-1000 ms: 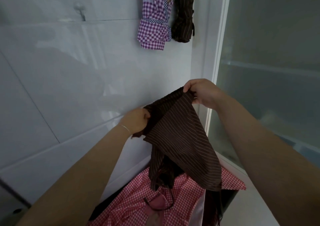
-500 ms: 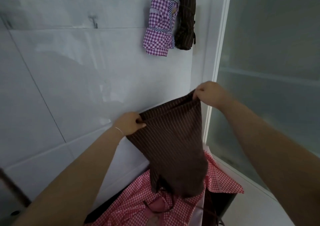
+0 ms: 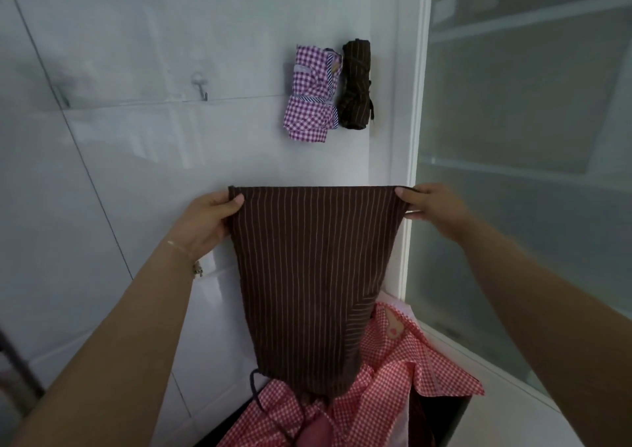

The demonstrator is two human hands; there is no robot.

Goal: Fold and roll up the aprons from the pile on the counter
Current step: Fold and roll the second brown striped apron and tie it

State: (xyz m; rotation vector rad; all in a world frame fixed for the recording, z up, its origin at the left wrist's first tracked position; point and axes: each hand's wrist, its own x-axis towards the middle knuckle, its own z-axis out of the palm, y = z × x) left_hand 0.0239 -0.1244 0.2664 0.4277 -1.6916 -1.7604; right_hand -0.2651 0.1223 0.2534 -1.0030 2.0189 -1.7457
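Note:
A brown striped apron (image 3: 307, 275) is stretched flat between my hands above the white counter (image 3: 143, 190). My left hand (image 3: 205, 221) grips its top left corner and my right hand (image 3: 431, 207) pinches its top right corner. The apron's lower end trails down onto the pile, where a red checked apron (image 3: 386, 388) lies rumpled. Further back on the counter sit two rolled bundles side by side: a purple checked one (image 3: 311, 101) and a brown striped one (image 3: 355, 85).
A frosted glass panel (image 3: 530, 138) in a white frame (image 3: 410, 138) runs along the right side. A small hook (image 3: 200, 84) sits on the white surface at the back left. A dark cord (image 3: 254, 388) loops out of the pile near the bottom.
My hands have moved apart and pulled the brown apron's top edge taut and level; before, it hung bunched and slanted between them. The view has shifted downward.

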